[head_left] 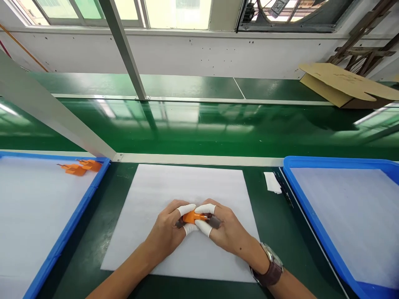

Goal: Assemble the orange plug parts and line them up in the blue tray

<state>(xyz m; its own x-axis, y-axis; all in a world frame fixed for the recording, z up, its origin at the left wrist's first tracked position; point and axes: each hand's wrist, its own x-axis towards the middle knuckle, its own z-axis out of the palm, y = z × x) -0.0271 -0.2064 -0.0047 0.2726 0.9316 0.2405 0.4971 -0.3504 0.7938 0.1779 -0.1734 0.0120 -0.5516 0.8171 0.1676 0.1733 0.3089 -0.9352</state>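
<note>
The left hand [171, 226] and right hand [222, 226], thumbs and index fingers in white covers [205, 209], pinch a small orange plastic piece [188, 217] between them above a white paper sheet [187, 182] on the dark green surface [81, 249]. Two orange pointed pieces [75, 169] lie at the far right corner of the blue-rimmed left tray [79, 211]. Behind, an open brown cardboard box [346, 83] stands below windows [177, 14]. Fingers partly hide the held piece; both forearms and trays run out of view.

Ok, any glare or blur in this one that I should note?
Head view: the window is blown out nearly white; pale reflections streak the glossy green surface; the left hand, right hand and orange piece look fairly sharp.
</note>
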